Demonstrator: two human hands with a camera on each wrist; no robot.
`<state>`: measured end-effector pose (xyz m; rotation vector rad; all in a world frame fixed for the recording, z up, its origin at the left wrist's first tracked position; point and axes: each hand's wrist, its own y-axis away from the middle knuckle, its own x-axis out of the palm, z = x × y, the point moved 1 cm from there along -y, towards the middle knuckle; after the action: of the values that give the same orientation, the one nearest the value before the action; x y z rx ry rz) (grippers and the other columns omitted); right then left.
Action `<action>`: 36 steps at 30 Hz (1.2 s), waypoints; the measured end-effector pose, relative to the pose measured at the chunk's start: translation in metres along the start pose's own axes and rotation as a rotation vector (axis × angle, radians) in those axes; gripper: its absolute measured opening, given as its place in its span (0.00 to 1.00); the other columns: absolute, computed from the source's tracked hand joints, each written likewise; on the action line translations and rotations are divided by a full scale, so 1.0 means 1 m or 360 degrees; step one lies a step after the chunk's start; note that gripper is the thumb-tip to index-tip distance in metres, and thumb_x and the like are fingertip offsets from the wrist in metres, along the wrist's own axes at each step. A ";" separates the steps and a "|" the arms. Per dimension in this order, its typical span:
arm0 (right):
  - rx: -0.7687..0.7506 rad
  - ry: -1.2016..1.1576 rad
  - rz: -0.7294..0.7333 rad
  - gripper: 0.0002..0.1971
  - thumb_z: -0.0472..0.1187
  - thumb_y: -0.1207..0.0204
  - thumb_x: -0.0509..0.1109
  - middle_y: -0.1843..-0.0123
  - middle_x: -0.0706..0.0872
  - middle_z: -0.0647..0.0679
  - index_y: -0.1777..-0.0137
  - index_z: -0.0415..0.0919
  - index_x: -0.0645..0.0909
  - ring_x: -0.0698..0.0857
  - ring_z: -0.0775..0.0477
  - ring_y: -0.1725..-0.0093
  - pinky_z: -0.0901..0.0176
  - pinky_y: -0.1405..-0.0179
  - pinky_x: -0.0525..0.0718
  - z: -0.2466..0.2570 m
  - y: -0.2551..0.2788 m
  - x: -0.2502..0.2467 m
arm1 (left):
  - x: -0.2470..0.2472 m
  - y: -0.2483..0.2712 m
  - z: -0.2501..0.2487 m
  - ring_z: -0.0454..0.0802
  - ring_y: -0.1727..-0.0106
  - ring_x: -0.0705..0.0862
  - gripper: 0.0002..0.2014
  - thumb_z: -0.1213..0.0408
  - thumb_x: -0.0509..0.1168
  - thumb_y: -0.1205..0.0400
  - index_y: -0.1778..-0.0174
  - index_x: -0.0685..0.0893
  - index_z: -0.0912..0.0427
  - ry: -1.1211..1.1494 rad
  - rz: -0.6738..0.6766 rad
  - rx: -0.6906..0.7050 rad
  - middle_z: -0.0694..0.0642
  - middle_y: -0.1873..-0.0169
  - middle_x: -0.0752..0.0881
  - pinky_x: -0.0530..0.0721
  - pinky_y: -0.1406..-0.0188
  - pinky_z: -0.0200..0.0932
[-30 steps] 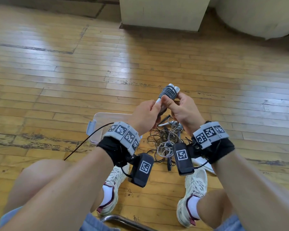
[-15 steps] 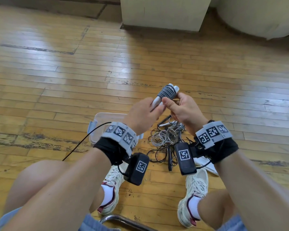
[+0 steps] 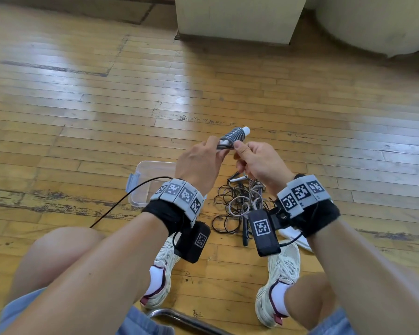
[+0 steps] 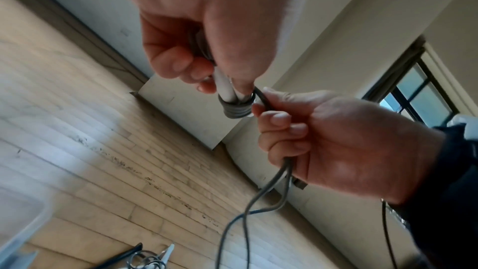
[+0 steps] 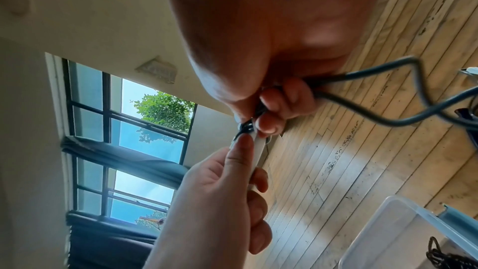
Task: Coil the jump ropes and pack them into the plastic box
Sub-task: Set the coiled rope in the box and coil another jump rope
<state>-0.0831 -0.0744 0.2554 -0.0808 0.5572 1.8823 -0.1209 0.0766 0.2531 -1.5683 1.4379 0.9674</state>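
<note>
Left grip [image 3: 198, 163]: my fingers curled tight round the white handles [image 4: 224, 87] of a jump rope [image 3: 235, 135], held above the floor. Right grip [image 3: 259, 160]: thumb and fingers pinched on the grey cord [image 4: 261, 97] just beside the wound coils. Plastic box [image 3: 140, 187]: on the floor under my left wrist. Loose ropes [image 3: 237, 206]: piled beside it.

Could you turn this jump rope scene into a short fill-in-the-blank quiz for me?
1. The left hand holds the white handles, which have grey cord wound ____ them.
2. The right hand pinches the loose ____.
3. The plastic box sits on the wooden ____.
4. A pile of tangled ropes lies between the box and the person's ____ foot.

Missing words: around; cord; floor; right
</note>
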 end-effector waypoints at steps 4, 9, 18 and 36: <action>-0.0101 -0.0174 0.0090 0.14 0.45 0.10 0.61 0.71 0.81 0.50 0.54 0.38 0.82 0.71 0.54 0.75 0.63 0.75 0.68 -0.001 0.002 0.000 | 0.002 -0.005 0.004 0.56 0.59 0.79 0.16 0.48 0.56 0.10 0.41 0.79 0.57 0.0276 -0.0001 -0.0115 0.54 0.59 0.83 0.71 0.62 0.47; -0.0127 -0.0428 0.0153 0.09 0.41 0.14 0.67 0.66 0.86 0.46 0.51 0.37 0.85 0.76 0.54 0.72 0.66 0.72 0.74 0.003 0.002 -0.008 | 0.003 -0.009 0.003 0.50 0.69 0.78 0.14 0.51 0.60 0.11 0.53 0.83 0.58 0.0948 0.0062 -0.0245 0.53 0.66 0.85 0.77 0.68 0.49; 0.0268 -0.0669 0.0138 0.16 0.52 0.22 0.76 0.72 0.79 0.51 0.55 0.37 0.85 0.69 0.56 0.76 0.64 0.74 0.67 0.008 -0.001 -0.002 | -0.003 0.002 -0.010 0.45 0.82 0.67 0.15 0.58 0.55 0.08 0.55 0.80 0.62 0.2029 0.0265 -0.0542 0.57 0.73 0.78 0.66 0.85 0.36; 0.0077 -0.0374 -0.0364 0.21 0.52 0.25 0.79 0.62 0.89 0.47 0.47 0.33 0.84 0.77 0.64 0.81 0.71 0.80 0.72 -0.010 0.001 -0.001 | 0.007 0.009 -0.008 0.54 0.53 0.83 0.19 0.57 0.67 0.15 0.32 0.71 0.56 0.0247 0.0133 0.0069 0.52 0.43 0.82 0.78 0.59 0.47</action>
<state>-0.0861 -0.0799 0.2472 0.1038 0.4132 1.6273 -0.1296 0.0663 0.2489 -1.5912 1.6323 0.8714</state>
